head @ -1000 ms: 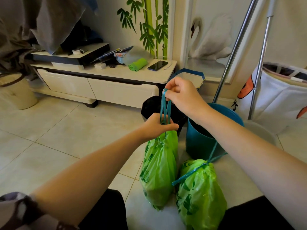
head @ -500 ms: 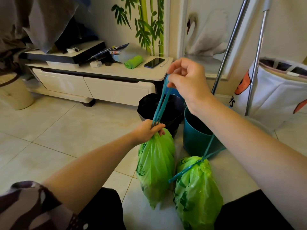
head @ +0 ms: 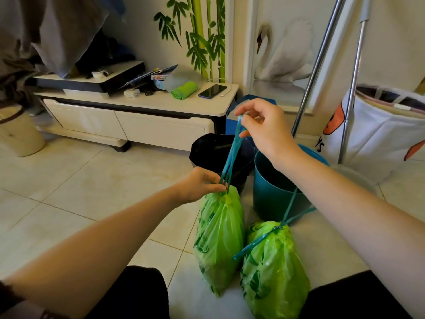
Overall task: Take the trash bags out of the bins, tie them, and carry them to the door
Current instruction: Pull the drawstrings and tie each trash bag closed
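Two green trash bags sit on the tiled floor point(head: 69, 192) in front of the person's knees. The left bag point(head: 218, 238) stands upright with its mouth gathered into a puckered neck. The left hand point(head: 197, 184) is closed around that neck, fingers pinching the plastic just where the teal drawstring point(head: 231, 155) comes out. The strands of the drawstring run taut and slanting up to the right hand point(head: 262, 130), which pinches their top end between thumb and forefinger while the other fingers are spread loosely.

The right bag point(head: 273, 270) lies just beside the first, touching it along one side, and leans toward the near edge of the floor. Its neck is already cinched, and its own teal string point(head: 259, 241) is knotted there, with loose ends running down to the left and up toward the bins.

Behind the bags stand two bins side by side. The black bin point(head: 207, 155) is on the left, and the teal bin point(head: 271, 194) is on the right, partly hidden by the right forearm. Both look open at the top, without a liner that I can make out.

Farther back, a low white cabinet point(head: 128, 125) stands against the wall. A phone point(head: 212, 90) and a green roll point(head: 184, 90) lie near its right edge.
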Action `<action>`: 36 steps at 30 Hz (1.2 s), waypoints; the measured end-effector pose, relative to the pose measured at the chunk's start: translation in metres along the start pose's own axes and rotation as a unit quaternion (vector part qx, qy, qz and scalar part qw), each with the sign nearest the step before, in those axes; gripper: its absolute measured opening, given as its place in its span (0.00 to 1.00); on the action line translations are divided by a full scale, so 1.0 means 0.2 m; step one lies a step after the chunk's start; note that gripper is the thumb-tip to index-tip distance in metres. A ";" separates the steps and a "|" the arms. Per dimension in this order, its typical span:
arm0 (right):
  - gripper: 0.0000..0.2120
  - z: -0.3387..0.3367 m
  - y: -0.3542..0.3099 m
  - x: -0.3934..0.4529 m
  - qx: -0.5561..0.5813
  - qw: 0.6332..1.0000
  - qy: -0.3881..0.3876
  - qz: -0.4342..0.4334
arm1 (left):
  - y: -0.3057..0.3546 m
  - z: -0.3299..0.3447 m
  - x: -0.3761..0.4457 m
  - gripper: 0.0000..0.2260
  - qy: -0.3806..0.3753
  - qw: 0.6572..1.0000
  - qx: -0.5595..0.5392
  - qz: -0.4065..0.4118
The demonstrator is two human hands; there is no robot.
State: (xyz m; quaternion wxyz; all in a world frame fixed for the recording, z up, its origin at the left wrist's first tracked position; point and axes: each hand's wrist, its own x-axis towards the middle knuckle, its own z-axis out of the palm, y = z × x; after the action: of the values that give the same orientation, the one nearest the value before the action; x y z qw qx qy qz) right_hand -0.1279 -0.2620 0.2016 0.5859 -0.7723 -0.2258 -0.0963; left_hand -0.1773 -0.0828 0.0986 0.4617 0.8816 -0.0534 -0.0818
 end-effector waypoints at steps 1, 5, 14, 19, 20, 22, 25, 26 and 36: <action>0.09 0.01 0.00 0.00 0.003 1.000 -0.002 -0.001 | 0.01 0.00 0.00 0.09 0.001 1.000 -0.005 -0.002; 0.07 0.01 0.01 0.00 0.011 1.000 0.008 0.012 | 0.03 -0.02 0.00 0.09 0.031 0.999 -0.033 -0.024; 0.07 -0.04 0.07 0.00 -0.037 0.997 0.031 0.054 | -0.09 -0.10 0.02 0.09 0.064 0.993 -0.075 -0.061; 0.09 0.00 0.01 -0.04 0.011 0.998 -0.048 0.024 | -0.07 -0.09 0.03 0.16 0.052 0.996 0.033 -0.058; 0.09 0.01 0.00 -0.04 0.020 0.998 -0.056 0.016 | -0.05 -0.09 0.03 0.16 0.042 0.997 0.050 -0.052; 0.08 0.03 -0.01 -0.04 0.029 0.998 -0.057 0.007 | -0.01 -0.08 0.03 0.14 0.002 0.995 0.090 -0.030; 0.08 0.04 -0.01 -0.03 0.044 0.998 -0.052 0.013 | 0.04 -0.06 0.01 0.10 -0.079 0.986 0.148 -0.001; 0.08 0.04 0.00 -0.03 0.049 0.997 -0.050 0.016 | 0.06 -0.05 0.00 0.11 -0.102 0.981 0.163 0.011; 0.04 0.06 0.10 -0.01 0.062 0.994 -0.027 0.089 | 0.11 0.04 -0.02 0.14 -0.124 0.975 0.182 0.033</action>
State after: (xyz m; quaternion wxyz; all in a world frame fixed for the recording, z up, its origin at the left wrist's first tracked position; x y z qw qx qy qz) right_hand -0.1212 -0.2557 0.1807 0.6328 -0.7537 -0.1774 -0.0088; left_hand -0.1822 -0.1009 0.1125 0.2861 0.9316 -0.1533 -0.1637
